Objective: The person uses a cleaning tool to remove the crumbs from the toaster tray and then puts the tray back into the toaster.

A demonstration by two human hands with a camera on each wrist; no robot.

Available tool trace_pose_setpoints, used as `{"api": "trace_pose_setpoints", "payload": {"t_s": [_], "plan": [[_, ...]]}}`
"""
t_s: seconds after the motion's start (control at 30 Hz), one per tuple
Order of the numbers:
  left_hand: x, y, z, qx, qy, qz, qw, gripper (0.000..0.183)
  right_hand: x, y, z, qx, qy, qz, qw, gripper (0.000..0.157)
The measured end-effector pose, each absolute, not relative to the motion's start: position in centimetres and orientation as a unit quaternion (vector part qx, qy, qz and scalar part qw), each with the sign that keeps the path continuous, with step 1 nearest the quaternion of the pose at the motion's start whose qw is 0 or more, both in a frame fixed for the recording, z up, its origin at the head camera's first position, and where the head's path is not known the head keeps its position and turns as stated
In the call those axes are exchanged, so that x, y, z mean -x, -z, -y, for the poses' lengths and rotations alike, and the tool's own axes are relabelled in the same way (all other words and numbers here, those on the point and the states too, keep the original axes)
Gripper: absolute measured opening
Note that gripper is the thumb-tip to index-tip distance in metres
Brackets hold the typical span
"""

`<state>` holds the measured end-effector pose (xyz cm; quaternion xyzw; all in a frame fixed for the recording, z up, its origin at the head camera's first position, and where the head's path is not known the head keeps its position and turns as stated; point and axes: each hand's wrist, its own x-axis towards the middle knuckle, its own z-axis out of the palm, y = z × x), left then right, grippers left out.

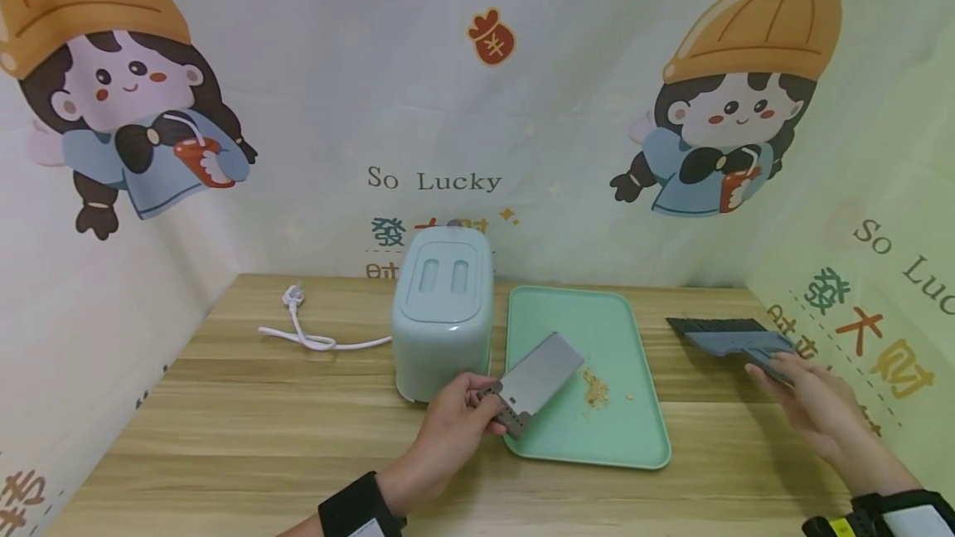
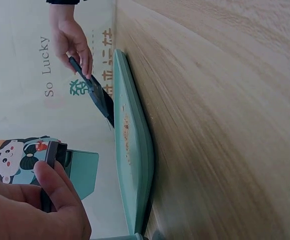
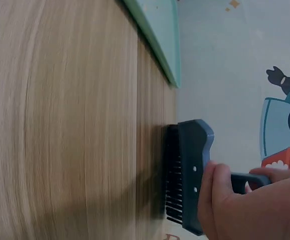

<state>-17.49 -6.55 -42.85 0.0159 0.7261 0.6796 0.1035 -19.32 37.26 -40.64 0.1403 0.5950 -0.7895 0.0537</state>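
Note:
My left hand (image 1: 450, 429) grips the dark grey end of a toaster crumb tray (image 1: 545, 373), a flat metal plate tilted over the left side of a mint-green serving tray (image 1: 589, 446). Thumb and fingers pinch that end in the left wrist view. Pale brown crumbs (image 1: 595, 389) lie in a small heap on the serving tray. Off to its right, my right hand (image 1: 821, 413) holds a dark blue-grey hand brush (image 1: 731, 341) by its handle. The black bristles (image 3: 174, 175) point down towards the wooden table in the right wrist view.
A pale mint toaster (image 1: 446, 305), its slots covered by a lid, stands left of the serving tray. The toaster's white cord and plug (image 1: 294, 297) lie on the wooden table (image 1: 246, 429). Printed cloth (image 1: 567, 131) walls in the back and sides.

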Motion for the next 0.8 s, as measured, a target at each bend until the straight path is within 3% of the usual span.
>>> {"api": "trace_pose_setpoints", "payload": {"t_s": [0.23,0.37,0.53,0.8], "plan": [[17.4,42.7,6.5,-0.015,-0.681,-0.725,0.104,0.028,19.3,40.6,-37.8,-0.08,0.577,-0.811,0.041,0.059],[17.3,42.7,6.6,-0.015,-0.68,-0.725,0.104,0.028,19.2,40.6,-38.1,-0.054,0.413,-0.909,-0.008,0.057],[17.3,42.5,6.6,-0.015,-0.677,-0.729,0.1,0.028,19.0,40.6,-38.1,0.014,0.224,-0.971,-0.084,0.039],[17.1,42.5,6.7,-0.021,-0.677,-0.729,0.094,0.029,19.3,41.6,-37.3,0.094,0.08,-0.978,-0.168,0.016]]}}
